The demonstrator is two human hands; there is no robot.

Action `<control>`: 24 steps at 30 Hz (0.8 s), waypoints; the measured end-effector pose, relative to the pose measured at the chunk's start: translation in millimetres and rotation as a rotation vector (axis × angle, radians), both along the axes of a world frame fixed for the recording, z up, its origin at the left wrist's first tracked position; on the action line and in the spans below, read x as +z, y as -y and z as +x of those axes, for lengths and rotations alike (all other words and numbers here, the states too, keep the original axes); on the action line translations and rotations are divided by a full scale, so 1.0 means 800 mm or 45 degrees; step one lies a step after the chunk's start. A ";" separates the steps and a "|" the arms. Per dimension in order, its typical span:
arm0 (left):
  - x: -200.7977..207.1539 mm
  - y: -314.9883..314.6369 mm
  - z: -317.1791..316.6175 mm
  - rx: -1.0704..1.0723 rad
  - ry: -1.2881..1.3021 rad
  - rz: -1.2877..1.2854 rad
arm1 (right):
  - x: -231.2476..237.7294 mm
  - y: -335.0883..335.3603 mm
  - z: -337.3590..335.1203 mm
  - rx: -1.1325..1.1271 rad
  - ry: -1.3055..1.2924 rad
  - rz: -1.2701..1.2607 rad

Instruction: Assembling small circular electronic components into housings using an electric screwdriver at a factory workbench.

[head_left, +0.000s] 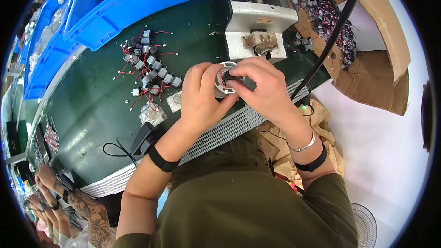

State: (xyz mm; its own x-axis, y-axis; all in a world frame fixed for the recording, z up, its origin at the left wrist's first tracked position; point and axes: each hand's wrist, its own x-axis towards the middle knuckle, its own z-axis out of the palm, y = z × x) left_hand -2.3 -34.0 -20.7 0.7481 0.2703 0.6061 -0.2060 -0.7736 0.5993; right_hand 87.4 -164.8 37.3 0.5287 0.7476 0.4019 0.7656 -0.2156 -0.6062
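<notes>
A round light-grey plastic housing (220, 93) is gripped by my left hand (200, 95), whose fingers and thumb curve round its side. The thumb and forefinger of my right hand (262, 87) pinch a small dark part (228, 76) inside the housing's open top; my fingers cover most of it. A thin red wire shows beside that part. To the left lies a loose cluster of small grey motors (149, 71) with red wires. Just beyond my hands stands a grey bench machine (257, 23) with a metal block at its front.
Blue bins (138, 7) line the far left, one holding grey plastic rings. At the right, a cardboard box (372, 80) contains many wired motors. A black cable (333, 39) crosses the upper right. Small clear bags (152, 114) lie on the green table (92, 124). Co-workers' arms (87, 202) show at lower left.
</notes>
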 end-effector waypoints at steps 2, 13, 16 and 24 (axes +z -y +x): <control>0.001 0.001 -0.001 0.009 0.013 0.015 | -0.002 0.002 -0.002 -0.014 0.034 0.002; 0.011 -0.009 -0.016 -0.050 -0.091 -0.070 | 0.007 0.001 0.005 0.106 0.194 -0.118; 0.011 -0.019 -0.044 -0.012 -0.225 -0.073 | 0.006 0.003 0.010 0.123 0.253 -0.226; 0.025 -0.018 -0.035 -0.227 -0.005 0.402 | 0.082 -0.046 0.053 -0.264 0.253 0.572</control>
